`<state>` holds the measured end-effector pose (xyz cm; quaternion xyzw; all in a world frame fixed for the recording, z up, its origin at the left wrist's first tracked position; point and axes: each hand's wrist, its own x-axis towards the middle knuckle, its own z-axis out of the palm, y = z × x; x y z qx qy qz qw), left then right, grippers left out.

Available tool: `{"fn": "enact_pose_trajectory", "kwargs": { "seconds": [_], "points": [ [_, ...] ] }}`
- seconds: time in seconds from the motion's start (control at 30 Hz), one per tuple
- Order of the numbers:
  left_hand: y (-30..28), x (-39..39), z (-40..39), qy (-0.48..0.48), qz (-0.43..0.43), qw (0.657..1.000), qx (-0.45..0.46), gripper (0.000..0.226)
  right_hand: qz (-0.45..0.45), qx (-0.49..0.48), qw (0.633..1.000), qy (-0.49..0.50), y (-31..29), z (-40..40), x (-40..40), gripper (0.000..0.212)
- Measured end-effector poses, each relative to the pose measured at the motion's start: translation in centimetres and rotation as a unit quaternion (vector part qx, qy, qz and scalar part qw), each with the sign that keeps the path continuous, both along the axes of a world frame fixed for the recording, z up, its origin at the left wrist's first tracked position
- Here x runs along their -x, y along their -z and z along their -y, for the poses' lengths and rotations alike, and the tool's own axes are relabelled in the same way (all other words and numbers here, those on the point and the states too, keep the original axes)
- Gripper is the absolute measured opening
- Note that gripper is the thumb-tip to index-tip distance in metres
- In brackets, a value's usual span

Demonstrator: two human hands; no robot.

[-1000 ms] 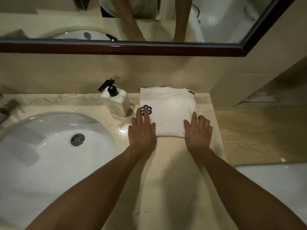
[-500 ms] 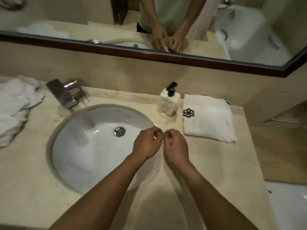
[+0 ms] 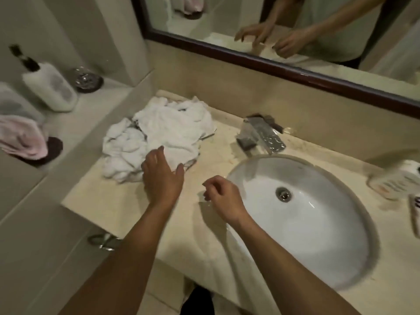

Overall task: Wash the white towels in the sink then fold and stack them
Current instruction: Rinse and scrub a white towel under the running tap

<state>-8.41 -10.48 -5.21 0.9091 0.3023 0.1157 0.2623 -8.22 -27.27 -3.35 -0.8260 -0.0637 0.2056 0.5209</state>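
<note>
A crumpled heap of white towels [image 3: 156, 135] lies on the beige counter, left of the sink [image 3: 306, 223]. My left hand [image 3: 162, 176] is spread open at the heap's near edge, fingertips touching the cloth. My right hand [image 3: 223, 196] hovers over the counter by the sink's left rim, fingers loosely curled and holding nothing. The white oval basin holds nothing and shows its metal drain [image 3: 283, 194]. At the far right edge a sliver of the folded towel [image 3: 414, 214] with its dark emblem shows.
A chrome faucet [image 3: 261, 137] stands behind the basin. A soap dispenser [image 3: 395, 180] sits blurred at the right. On the left ledge stand a white pump bottle [image 3: 48, 87], a metal dish [image 3: 87, 79] and a pink cloth [image 3: 21, 137]. A dark-framed mirror [image 3: 272, 64] runs above.
My view swung left from the folded towel to the crumpled heap. My hands left the folded towel, met over the sink rim, then my left hand opened and reached to the heap.
</note>
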Motion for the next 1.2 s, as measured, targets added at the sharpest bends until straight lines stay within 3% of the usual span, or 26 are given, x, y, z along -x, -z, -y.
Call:
{"fn": "enact_pose_trajectory", "kwargs": {
  "seconds": [0.1,0.27,0.4,0.5,0.6,0.67,0.73,0.77,0.87,0.93,1.0,1.1,1.2],
  "points": [
    [1.7,-0.8,-3.9,0.079,-0.094,0.99,-0.065,0.077,-0.035,-0.018,0.999,-0.024,-0.8,-3.6,0.4,0.016],
    [2.3,-2.4,-4.9,0.113,-0.04,0.985,-0.12,0.023,-0.084,-0.018,0.996,-0.015,-0.7,-4.4,0.0,0.016],
    [1.7,-1.8,-5.2,0.113,-0.018,0.981,-0.158,0.017,-0.108,-0.009,0.994,0.023,-1.0,-3.2,-1.4,0.017],
    [0.2,-1.4,-4.7,0.083,0.013,0.993,-0.082,0.022,-0.14,-0.026,0.989,0.029,-1.6,-3.1,-2.3,0.016],
    [-3.3,-0.9,-4.3,0.042,0.141,0.989,-0.008,0.026,-0.168,-0.049,0.984,0.022,-2.7,-3.5,-2.6,0.013],
    [-6.1,-0.4,-3.5,0.035,0.228,0.965,0.125,0.027,-0.181,-0.101,0.978,0.002,-3.2,-3.8,-2.4,0.04],
    [-8.8,0.1,-1.6,0.057,0.24,0.925,0.288,0.024,-0.152,-0.154,0.975,-0.049,-3.8,-4.4,-2.2,0.078],
    [-9.8,0.3,-0.7,0.068,0.225,0.91,0.342,0.023,-0.124,-0.178,0.974,-0.071,-3.9,-4.6,-2.2,0.087],
    [-12.0,0.6,1.6,0.1,0.178,0.898,0.389,0.022,-0.012,-0.134,0.986,-0.098,-5.2,-4.3,-2.6,0.062],
    [-13.9,0.7,2.4,0.145,0.162,0.884,0.414,0.024,0.078,-0.04,0.991,-0.104,-6.0,-2.7,-3.1,0.062],
    [-16.1,0.7,3.4,0.225,0.15,0.872,0.408,0.025,0.141,-0.005,0.985,-0.101,-7.7,-0.3,-3.4,0.058],
    [-19.2,0.3,4.8,0.321,0.127,0.858,0.382,0.032,0.15,-0.07,0.982,-0.091,-11.2,3.8,-3.9,0.061],
    [-18.8,-1.1,5.3,0.391,0.025,0.885,0.252,0.052,0.186,-0.166,0.968,-0.015,-15.0,8.7,-4.5,0.012]
  ]
}}
